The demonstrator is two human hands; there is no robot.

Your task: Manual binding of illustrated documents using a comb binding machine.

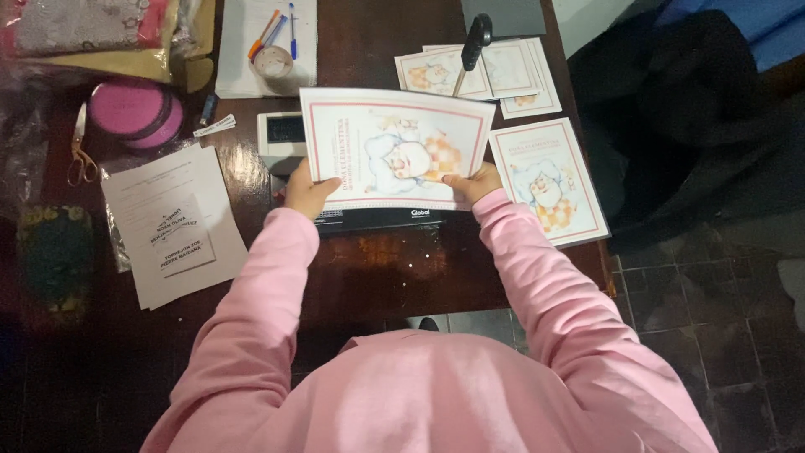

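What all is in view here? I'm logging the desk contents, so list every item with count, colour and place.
Held sheet: one, white with pink border, over the black machine.
Matching sheets: one at right, several stacked behind.
Printed papers: a few, white, left.
Scissors: one, far left.
Round tin: one, pink, upper left.
Pens: several, orange and blue, top.
Table: dark wood.
Left hand, right hand: gripping the sheet's lower corners; pink sleeves.

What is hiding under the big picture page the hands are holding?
Under the white, pink-bordered picture sheet held by the left hand and right hand, a black flat machine shows along its front edge, on the dark wooden table. The rest of the machine is covered.
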